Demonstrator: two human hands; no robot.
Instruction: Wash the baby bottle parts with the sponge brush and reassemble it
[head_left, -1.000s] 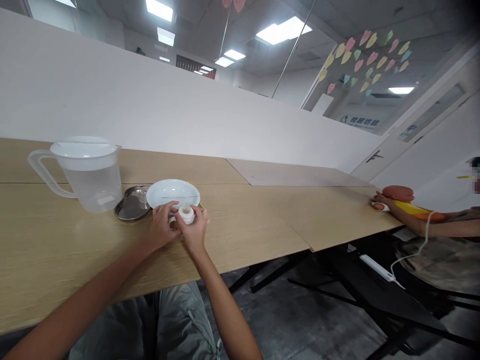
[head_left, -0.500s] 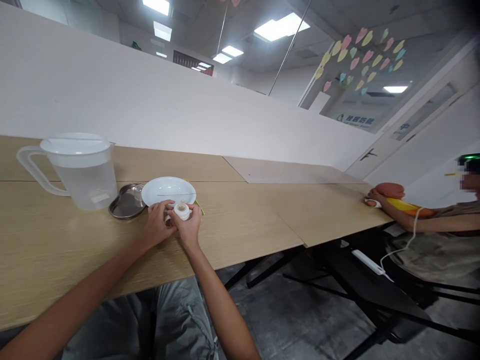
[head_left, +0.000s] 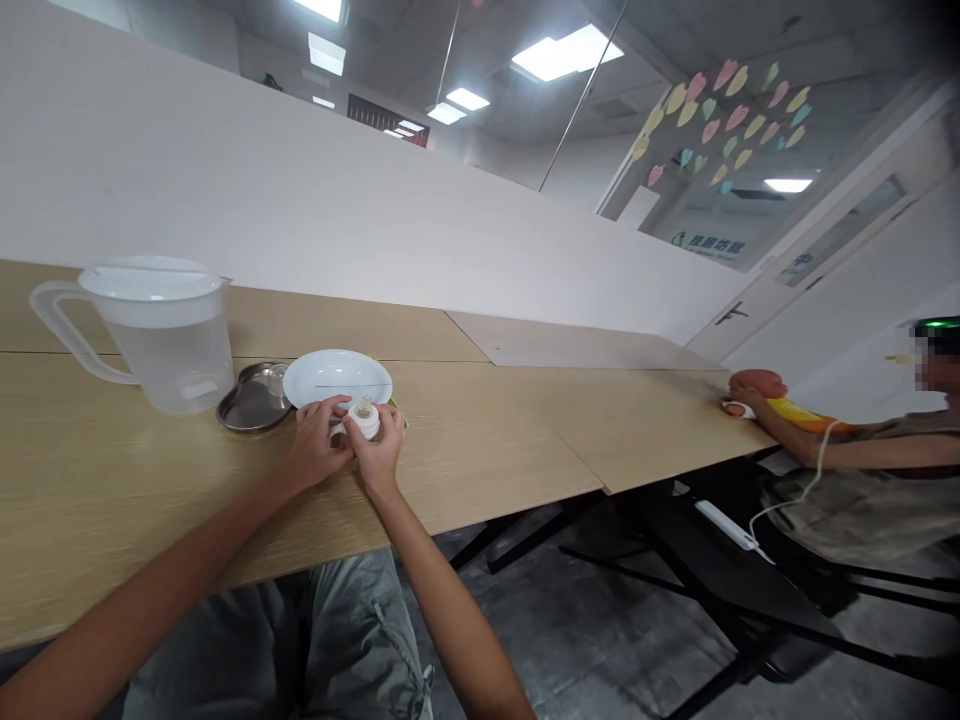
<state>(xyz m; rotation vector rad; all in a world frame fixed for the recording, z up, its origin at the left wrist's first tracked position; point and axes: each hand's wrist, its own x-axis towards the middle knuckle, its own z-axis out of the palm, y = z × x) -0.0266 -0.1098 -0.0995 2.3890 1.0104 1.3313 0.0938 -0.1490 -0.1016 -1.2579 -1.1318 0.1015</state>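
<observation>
A small baby bottle (head_left: 364, 420), with a white collar and a pale see-through teat at its top, is held between my two hands just in front of the white bowl. My right hand (head_left: 379, 458) wraps its fingers and thumb round the collar. From the other side my left hand (head_left: 318, 445) grips the bottle, next to a whitish curved part that shows between the hands. Most of the bottle's body is hidden by my fingers. Behind them sits the white bowl (head_left: 337, 372), with a thin dark line across its inside and something green-yellow partly hidden at its right.
Left of the bowl lies a metal kidney dish (head_left: 253, 405) with a clear round piece in it. A lidded plastic pitcher (head_left: 172, 350) stands farther left on the wooden table (head_left: 480, 450). At far right, a person's arm (head_left: 832, 452) rests by a reddish-brown doll head (head_left: 757, 382).
The view has shifted slightly. My hands stay round the bottle in nearly the same place, with only small finger movement.
</observation>
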